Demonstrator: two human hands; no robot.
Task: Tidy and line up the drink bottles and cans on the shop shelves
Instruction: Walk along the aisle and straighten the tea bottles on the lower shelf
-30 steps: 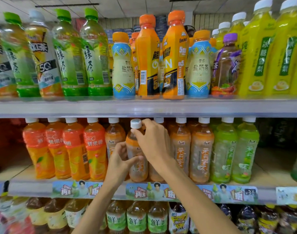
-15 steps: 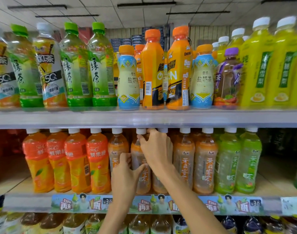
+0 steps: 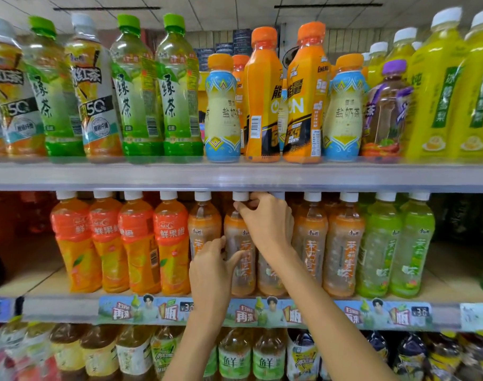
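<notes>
Tea bottle (image 3: 241,276), orange label, white cap: left fingers (image 3: 216,244) grip body, right fingers (image 3: 243,209) neck.

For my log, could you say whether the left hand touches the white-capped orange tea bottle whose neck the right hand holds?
Touching: the head view shows the left hand gripping the tea bottle, thumb across its label.

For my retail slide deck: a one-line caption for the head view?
Right hand grips the neck of an amber tea bottle, left hand holds its body, on the middle shelf.
</notes>
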